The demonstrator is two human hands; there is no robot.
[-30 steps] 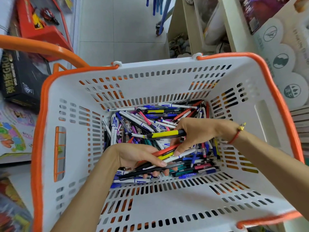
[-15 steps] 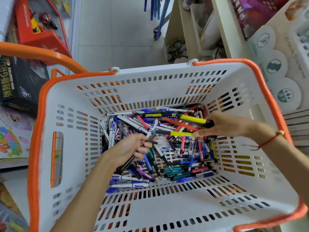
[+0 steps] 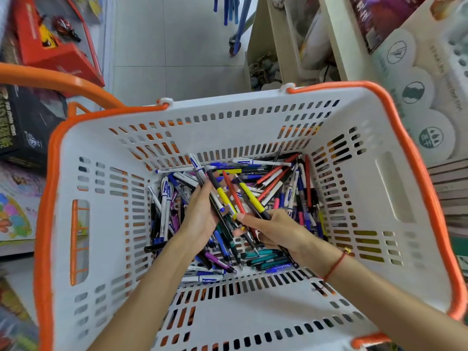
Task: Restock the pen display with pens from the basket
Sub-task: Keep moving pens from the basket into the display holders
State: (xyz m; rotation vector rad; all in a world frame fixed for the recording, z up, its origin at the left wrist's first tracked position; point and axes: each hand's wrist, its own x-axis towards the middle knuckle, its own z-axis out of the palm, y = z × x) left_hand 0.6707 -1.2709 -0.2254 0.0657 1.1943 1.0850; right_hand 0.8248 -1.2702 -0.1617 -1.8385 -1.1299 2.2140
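A white basket with an orange rim fills the view, and a loose pile of pens in many colours covers its floor. Both hands are down inside it. My left hand cups a small fan of pens, among them a white-and-blue one and a yellow-and-black one. My right hand pinches another yellow-and-black pen together with a red pen, pressed against the left hand's bunch. The pen display is not in view.
Boxed toys and games lie on the left beside the basket's orange handle. A cream shelf unit and stacked packaged goods stand on the right. Grey tiled floor lies beyond the basket.
The right hand has come back from the basket's right side toward the middle with its pens. The left hand has lifted several pens, and the two bunches now meet.
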